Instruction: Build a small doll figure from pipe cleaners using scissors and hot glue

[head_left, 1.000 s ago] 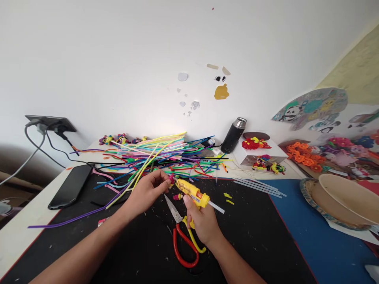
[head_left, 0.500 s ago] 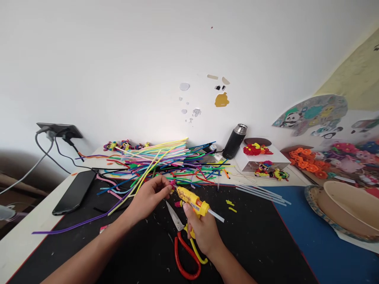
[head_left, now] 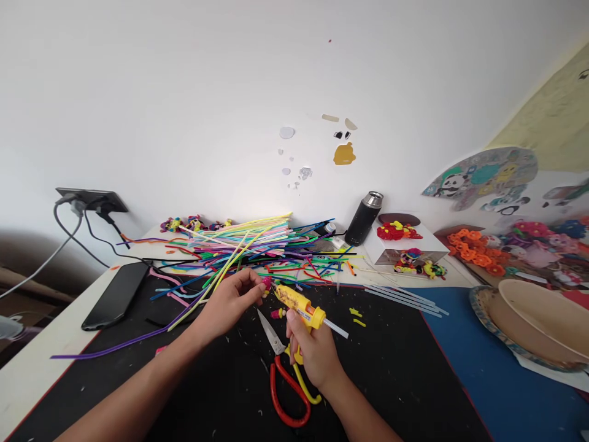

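Observation:
My right hand (head_left: 313,350) grips a yellow hot glue gun (head_left: 299,302) with a clear glue stick poking out of its back. Its nozzle points left at a small pink pipe-cleaner piece (head_left: 266,283), which my left hand (head_left: 229,302) pinches between its fingertips. Nozzle and pink piece are touching or nearly so. A second small pink and yellow piece (head_left: 277,314) lies on the black mat (head_left: 396,368) just below the gun. Red-and-yellow-handled scissors (head_left: 286,374) lie on the mat under my right hand.
A big heap of coloured pipe cleaners (head_left: 257,248) fills the table's back. A black phone (head_left: 117,294) lies left, cables beyond it. A black flask (head_left: 363,218), a white box (head_left: 407,242) of finished figures, clear glue sticks (head_left: 405,299) and stacked paper plates (head_left: 534,319) sit to the right.
The hands stay together, glue gun nozzle against the pink piece. The view has tilted slightly, shifting everything a little down in the frame.

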The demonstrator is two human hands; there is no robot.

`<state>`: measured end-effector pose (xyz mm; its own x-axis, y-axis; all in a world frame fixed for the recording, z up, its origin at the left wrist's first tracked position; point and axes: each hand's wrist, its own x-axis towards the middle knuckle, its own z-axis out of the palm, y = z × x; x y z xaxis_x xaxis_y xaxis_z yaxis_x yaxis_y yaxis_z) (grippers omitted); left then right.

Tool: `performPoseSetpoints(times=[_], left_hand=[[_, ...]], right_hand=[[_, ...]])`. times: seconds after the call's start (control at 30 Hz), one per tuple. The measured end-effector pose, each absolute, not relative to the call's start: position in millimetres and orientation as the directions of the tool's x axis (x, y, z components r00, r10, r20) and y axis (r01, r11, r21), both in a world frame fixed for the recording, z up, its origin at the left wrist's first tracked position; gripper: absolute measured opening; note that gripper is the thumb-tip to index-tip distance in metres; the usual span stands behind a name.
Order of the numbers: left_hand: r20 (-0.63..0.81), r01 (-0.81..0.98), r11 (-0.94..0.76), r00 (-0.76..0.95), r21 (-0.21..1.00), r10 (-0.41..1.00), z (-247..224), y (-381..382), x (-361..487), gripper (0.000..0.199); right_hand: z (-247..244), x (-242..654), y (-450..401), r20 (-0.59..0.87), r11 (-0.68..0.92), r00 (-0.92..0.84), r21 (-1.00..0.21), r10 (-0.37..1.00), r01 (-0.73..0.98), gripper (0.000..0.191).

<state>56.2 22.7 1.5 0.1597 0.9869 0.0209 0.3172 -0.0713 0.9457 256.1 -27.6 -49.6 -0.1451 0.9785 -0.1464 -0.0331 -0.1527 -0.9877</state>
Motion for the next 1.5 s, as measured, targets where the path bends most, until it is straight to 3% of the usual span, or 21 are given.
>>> performPoseSetpoints(times=[0.47,1.5], left_hand=[[0.010,0.290,-0.056,0.160,0.955,0.987,8,22,58,0.044],[-0.032,0.225,-0.010,0.182,0.974,0.983,7,20,59,0.041]], right_hand=[[-39,258,-26,-0.075,-0.117,-0.251,-0.981,0.965,-0.157,0.069],[-48,258,-28,-0.113,-0.124,-0.151,-0.990,0.982,-0.069,0.072]])
